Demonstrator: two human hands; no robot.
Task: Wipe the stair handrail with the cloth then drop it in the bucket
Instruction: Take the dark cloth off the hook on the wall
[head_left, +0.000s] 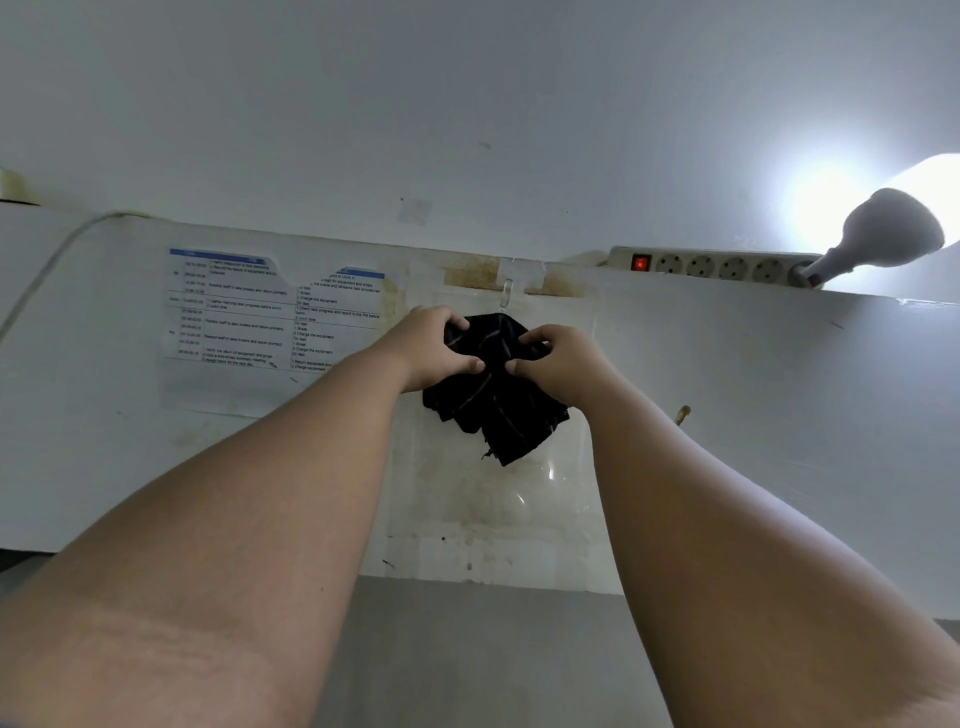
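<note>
Both bare forearms fill the lower part of the view and converge on the dark cloth (493, 395), the landmark for everything else. To the left of the cloth, the left hand (436, 348) bunches its upper left edge, the fingers (457, 325) curled over the top and the thumb pressed into the fabric from below. To its right, the right hand (558, 358) grips the upper right edge the same way, fingers (535, 338) hooked over the top and thumb tip tucked against the cloth near the other thumb, so both hands are pinching the cloth between fingers and thumb. Below the hands the rest of the cloth hangs loose, its frayed lower corner free and touching nothing that can be made out. Just above the cloth, a small clear hook (507, 291) sits on the white wall panel (727, 415); whether the cloth is caught on it cannot be told. Behind the cloth a clear plastic sheet (498, 519) lies flat on the panel, stained and running down to the panel's lower edge. Left of the cloth, a printed schedule sheet (234, 306) is stuck to the panel, with a cable (41, 275) beyond it. Up and to the right of the cloth, a power strip (711, 266) with a lit red switch sits along the panel's top edge, and a bright lamp (883, 234) is plugged in at its far end. Below the cloth, beneath the panel's edge, the space between the forearms is open grey surface.
</note>
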